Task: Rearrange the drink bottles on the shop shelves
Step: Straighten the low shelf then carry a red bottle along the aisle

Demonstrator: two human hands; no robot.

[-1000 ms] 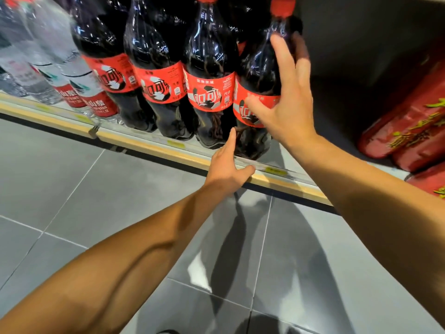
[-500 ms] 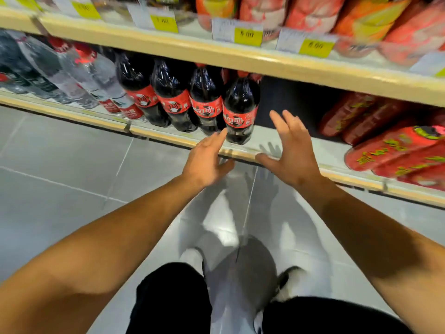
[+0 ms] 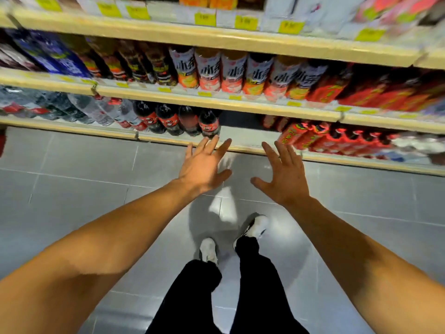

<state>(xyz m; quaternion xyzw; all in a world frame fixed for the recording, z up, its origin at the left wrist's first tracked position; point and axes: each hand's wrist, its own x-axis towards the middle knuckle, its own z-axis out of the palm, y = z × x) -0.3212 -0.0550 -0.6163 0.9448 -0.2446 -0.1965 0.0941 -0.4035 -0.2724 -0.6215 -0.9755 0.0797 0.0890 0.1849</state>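
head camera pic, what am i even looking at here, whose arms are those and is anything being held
The camera sits on a person's head, looking forward and down, so the arms are the wearer's own. The left hand and right hand are both open and empty, stretched toward the bottom shelf of a shop. There, dark cola bottles stand in a row with a bare gap to their right, then red bottles. Below are the wearer's legs and shoes on a tiled floor.

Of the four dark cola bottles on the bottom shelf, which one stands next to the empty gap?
The rightmost cola bottle: bare shelf lies to its right, and the left hand hovers just below it.
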